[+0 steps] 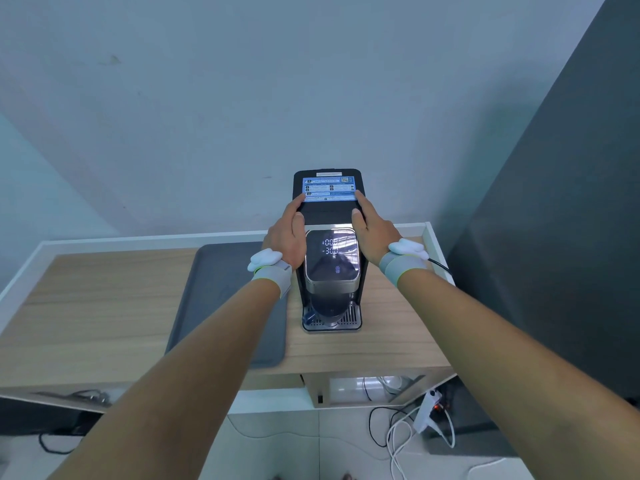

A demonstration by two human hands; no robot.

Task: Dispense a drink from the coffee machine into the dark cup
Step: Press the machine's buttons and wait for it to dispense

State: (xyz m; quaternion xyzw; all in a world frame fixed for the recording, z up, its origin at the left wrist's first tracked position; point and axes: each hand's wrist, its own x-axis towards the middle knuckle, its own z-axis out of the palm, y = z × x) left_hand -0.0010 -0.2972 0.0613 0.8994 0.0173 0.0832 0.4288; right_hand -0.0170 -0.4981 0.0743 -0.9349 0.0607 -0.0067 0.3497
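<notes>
A black coffee machine (327, 216) stands on the wooden table, with a lit display (331, 251) on its sloped front and a blue label on its top. My left hand (289, 233) grips the machine's left side near the top. My right hand (372, 226) grips its right side, thumb resting on the top edge. The dark cup (329, 311) stands on the machine's drip tray (353, 322) under the spout, largely hidden by the overhanging front; a blue handle shows at its left.
A dark grey mat (225, 299) lies on the wooden table (104, 306) to the left of the machine. White raised edges border the table at back and sides. A black cable runs off right. Cables and a power strip (427, 410) lie on the floor below.
</notes>
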